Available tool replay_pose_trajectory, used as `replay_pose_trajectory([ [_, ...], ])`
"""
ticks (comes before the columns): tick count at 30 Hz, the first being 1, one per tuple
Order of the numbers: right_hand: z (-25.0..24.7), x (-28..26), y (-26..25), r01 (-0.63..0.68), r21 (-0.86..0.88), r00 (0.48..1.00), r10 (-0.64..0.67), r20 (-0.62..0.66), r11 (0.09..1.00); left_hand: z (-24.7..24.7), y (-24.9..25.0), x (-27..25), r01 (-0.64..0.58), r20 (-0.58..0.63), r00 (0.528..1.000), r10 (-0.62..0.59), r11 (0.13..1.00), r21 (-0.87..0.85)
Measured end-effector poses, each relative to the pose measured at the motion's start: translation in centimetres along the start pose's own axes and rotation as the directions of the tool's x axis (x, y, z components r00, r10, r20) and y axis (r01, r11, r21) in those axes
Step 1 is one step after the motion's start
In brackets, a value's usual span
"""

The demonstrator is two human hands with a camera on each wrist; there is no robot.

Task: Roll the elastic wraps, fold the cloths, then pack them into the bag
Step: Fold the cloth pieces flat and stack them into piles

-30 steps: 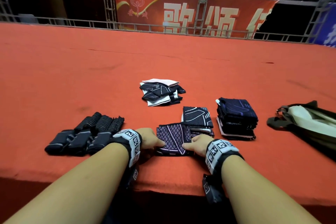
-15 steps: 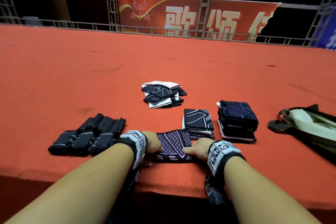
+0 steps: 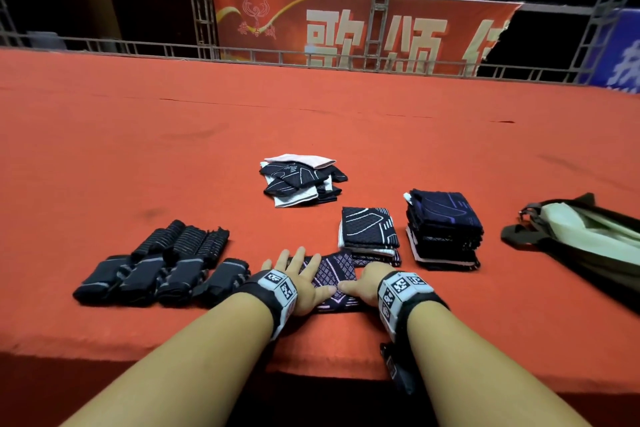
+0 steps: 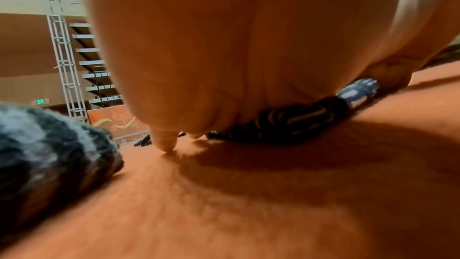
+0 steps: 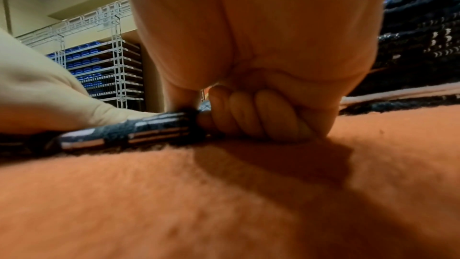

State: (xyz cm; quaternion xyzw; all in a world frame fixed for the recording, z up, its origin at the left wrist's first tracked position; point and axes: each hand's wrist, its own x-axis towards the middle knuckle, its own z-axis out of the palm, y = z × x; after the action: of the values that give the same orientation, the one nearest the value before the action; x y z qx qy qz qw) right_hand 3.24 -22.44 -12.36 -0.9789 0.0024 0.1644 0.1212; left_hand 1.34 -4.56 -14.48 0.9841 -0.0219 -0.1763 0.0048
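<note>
Cloth (image 3: pixel 330 279) now folded smaller; left hand (image 3: pixel 300 279) flattened on it, fingers straight, right hand (image 3: pixel 363 284) pinching its near-right edge; likely stacking next

Bag (image 3: pixel 588 239) cut by right edge; cloth (image 3: pixel 332 274) partly under both hands.

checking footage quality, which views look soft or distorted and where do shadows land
Head view: mostly sharp, wide-angle bending of the far railing, olive fabric bag smeared. Left wrist view: soft throughout, left hand shadowing the red felt table. Right wrist view: blurred foreground, shadow beside the curled right hand.
</note>
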Motion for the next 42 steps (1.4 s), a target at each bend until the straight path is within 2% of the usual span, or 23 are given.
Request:
replay_pose_trajectory([
  [2,-0.4,0.0,0.4,-0.005,0.020,1.000,0.005,0.013,1.000,0.2,-0.3,0.5,0.009,0.009,1.000,-0.009,1.000,0.003],
  [5,-0.7,-0.1,1.3,0.053,0.095,0.999,-0.052,-0.018,0.994,0.2,-0.5,1.0,0.005,0.018,1.000,-0.005,1.000,0.000],
  [9,-0.4,-0.8,2.3,0.251,0.190,0.968,-0.246,-0.053,0.949,0.3,-0.6,1.1,-0.002,0.005,1.000,0.002,1.000,-0.001],
  [13,0.0,-0.3,2.3,0.346,0.119,0.935,-0.353,0.035,0.930,0.0,-0.6,1.2,-0.005,0.027,1.000,0.004,1.000,0.016],
  [20,0.2,1.6,2.2,0.329,-0.024,0.938,-0.324,0.124,0.944,-0.5,-0.7,1.1,-0.014,0.059,0.998,0.013,1.000,0.015],
  [28,-1.0,0.3,2.8,0.368,0.059,0.923,-0.372,0.100,0.928,-0.6,-0.8,0.9,-0.021,0.048,0.999,0.022,1.000,-0.022],
  [32,-0.7,-0.5,3.8,0.301,0.219,0.950,-0.311,0.011,0.928,-1.3,-0.6,0.9,-0.035,-0.007,0.999,0.035,0.996,-0.082],
  [34,-0.3,-0.6,4.0,0.239,0.341,0.970,-0.242,-0.034,0.909,-2.4,-0.6,0.9,-0.054,-0.094,0.995,0.040,0.988,-0.143],
  [37,0.3,-0.8,3.8,0.138,0.443,0.990,-0.138,-0.032,0.886,-4.1,-0.3,0.5,-0.041,-0.190,0.982,0.008,0.985,-0.170],
  [39,0.5,-1.0,3.6,0.102,0.471,0.994,-0.113,-0.006,0.876,-5.4,-0.1,-0.1,-0.051,-0.193,0.981,0.018,0.984,-0.169],
  [42,0.1,-2.0,3.2,0.111,0.470,0.993,-0.122,-0.008,0.876,-7.8,-0.1,-1.2,-0.141,-0.162,0.981,0.103,0.959,-0.247],
])
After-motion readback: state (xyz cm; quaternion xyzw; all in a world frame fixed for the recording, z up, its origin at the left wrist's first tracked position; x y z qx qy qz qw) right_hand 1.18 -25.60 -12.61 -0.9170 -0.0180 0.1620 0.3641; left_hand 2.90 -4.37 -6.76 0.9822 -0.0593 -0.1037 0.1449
